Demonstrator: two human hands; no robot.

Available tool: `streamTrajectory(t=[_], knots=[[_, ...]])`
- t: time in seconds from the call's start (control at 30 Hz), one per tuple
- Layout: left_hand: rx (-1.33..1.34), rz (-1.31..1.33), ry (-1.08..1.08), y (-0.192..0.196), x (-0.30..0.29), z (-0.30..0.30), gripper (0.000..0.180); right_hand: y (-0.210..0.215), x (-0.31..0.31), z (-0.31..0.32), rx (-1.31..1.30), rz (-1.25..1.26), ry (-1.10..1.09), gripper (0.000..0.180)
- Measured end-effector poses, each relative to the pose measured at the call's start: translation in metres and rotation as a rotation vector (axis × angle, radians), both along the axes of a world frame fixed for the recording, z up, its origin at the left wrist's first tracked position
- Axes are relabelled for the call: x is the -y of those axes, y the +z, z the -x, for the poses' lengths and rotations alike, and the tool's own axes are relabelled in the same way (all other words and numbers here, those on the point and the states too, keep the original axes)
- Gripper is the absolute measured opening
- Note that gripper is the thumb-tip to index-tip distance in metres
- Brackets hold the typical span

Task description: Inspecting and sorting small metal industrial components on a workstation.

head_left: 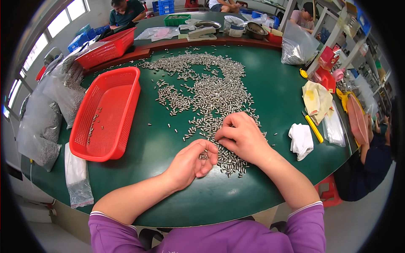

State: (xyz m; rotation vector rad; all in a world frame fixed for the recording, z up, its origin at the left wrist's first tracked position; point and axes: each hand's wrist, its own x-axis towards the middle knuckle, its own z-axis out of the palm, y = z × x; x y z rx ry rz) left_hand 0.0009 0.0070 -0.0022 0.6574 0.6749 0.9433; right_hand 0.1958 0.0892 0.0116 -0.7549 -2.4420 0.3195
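Note:
A wide scatter of small silver metal pins point(202, 90) covers the green table point(278, 84). My left hand point(192, 162) is cupped palm-up near the table's front, closed around a small bunch of pins point(204, 155). My right hand point(240, 135) rests on the near end of the scatter, fingertips pinched down among the pins. The two hands almost touch. A red plastic basket point(107, 114) sits to the left with a few pins lying in it.
Clear bags of pins point(40, 126) line the left edge; another bag point(78, 181) lies at the front left. A second red basket point(105, 48) stands at the back left. White cloth point(301, 140), yellow cloth point(316, 101) and a yellow tool point(313, 126) lie right. Other people sit around.

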Motion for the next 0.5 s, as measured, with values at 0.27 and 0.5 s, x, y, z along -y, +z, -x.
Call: streamTrajectory(t=[0.27,0.5], knots=[[-0.011,-0.005,-0.007,0.0,0.0,-0.001,0.024,0.006,0.005,-0.002,0.113,-0.044,-0.046,0.014],[-0.069,-0.014,-0.012,0.001,-0.001,-0.004,0.014,0.022,0.024,-0.001,-0.12,0.063,0.049,0.013]])
